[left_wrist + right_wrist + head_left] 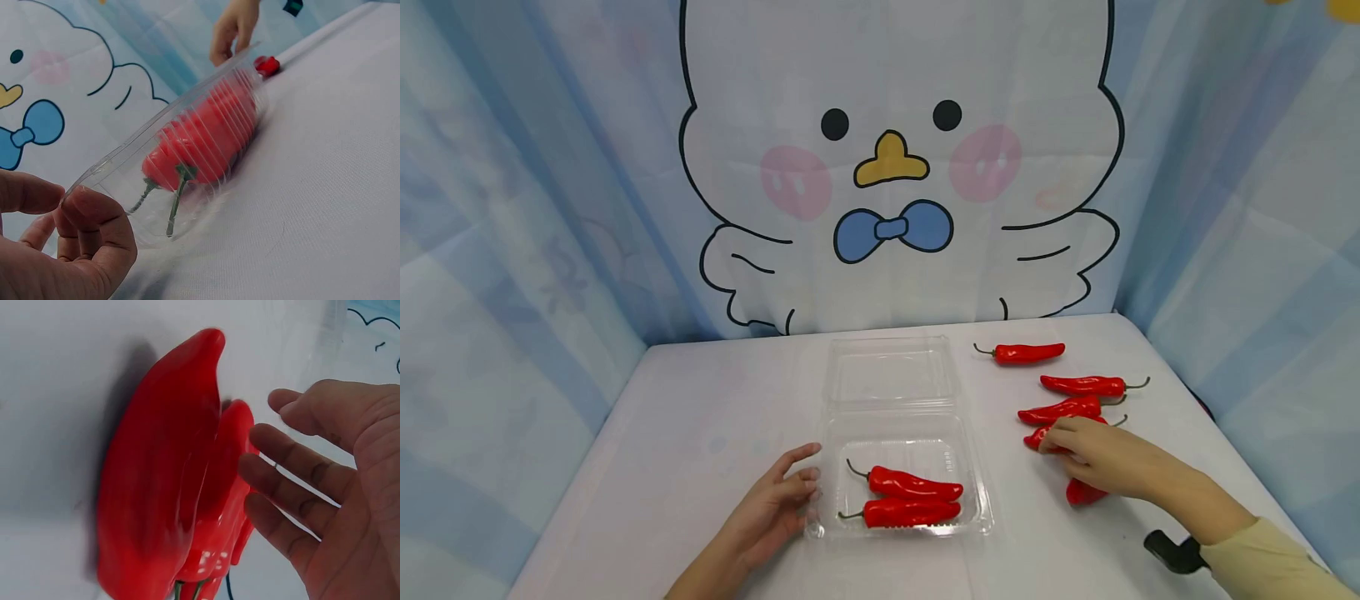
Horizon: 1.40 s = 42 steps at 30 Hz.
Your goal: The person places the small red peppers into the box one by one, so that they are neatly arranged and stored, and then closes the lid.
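Note:
A clear plastic clamshell container (pixel 887 450) lies with its lid (pixel 891 371) folded back. Inside its base are two red chili peppers (pixel 913 483) with green stems, side by side. My left hand (pixel 767 508) is at the container's left edge; in the left wrist view its thumb and index finger pinch the rim (pixel 103 167) at a corner. Over the loose peppers on the right is my right hand (pixel 1101 457). Its fingers (pixel 300 462) are extended beside a cluster of peppers (pixel 162 475); whether the fingertips touch one is unclear. Part of a pepper (pixel 1043 437) shows beneath this hand.
Several more red peppers lie to the container's right, including one at the back (pixel 1028 354) and one nearer the front (pixel 1084 493). A white cloth (pixel 662 467) covers the table. Printed curtains (pixel 887 283) stand behind and at both sides.

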Motion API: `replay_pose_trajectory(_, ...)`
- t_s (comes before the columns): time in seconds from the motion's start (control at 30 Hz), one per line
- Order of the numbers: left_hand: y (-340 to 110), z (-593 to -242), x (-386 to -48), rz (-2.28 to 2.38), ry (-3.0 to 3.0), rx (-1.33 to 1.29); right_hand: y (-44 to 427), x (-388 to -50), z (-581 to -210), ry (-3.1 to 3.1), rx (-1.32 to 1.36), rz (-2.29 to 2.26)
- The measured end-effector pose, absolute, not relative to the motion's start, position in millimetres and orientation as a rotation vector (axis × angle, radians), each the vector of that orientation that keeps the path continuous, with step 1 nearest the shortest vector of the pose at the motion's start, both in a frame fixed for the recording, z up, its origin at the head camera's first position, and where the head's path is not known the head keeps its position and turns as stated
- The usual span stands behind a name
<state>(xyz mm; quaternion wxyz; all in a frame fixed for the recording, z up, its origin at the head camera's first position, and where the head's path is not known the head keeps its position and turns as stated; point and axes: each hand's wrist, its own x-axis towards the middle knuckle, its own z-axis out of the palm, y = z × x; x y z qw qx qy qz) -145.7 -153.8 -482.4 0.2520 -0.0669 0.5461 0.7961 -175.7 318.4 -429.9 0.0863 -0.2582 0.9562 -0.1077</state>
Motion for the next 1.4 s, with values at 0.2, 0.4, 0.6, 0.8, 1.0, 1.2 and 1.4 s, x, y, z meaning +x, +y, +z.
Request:
replay_pose_trajectory(0.2, -152, -483, -146, 2.167, 1.489, -0.183, 335, -173, -433, 2.805, -0.698, -0.337)
replay_pose_trajectory(0.4, -151, -482, -146, 2.175, 1.482, -0.183, 343, -173, -436, 2.763, -0.588, -0.357)
replay_pose_trajectory(0.6, -151, -482, -146, 2.175, 1.481, -0.171, 348, -171, -438, 2.738, -0.531, -0.371)
replay_pose_trajectory(0.8, -151, -482, -145, 2.181, 1.48, -0.173, 355, -168, -432, 2.762, -0.534, -0.326)
replay_pose_trajectory(1.0, -150, -482, -145, 2.185, 1.475, -0.193, 362, -170, -434, 2.748, -0.508, -0.292)
replay_pose_trajectory(1.2, -150, -482, -145, 2.19, 1.477, -0.196, 364, -171, -435, 2.732, -0.488, -0.27)
replay_pose_trajectory(1.4, -151, -482, -145, 2.189, 1.485, -0.192, 362, -171, -433, 2.723, -0.461, -0.319)
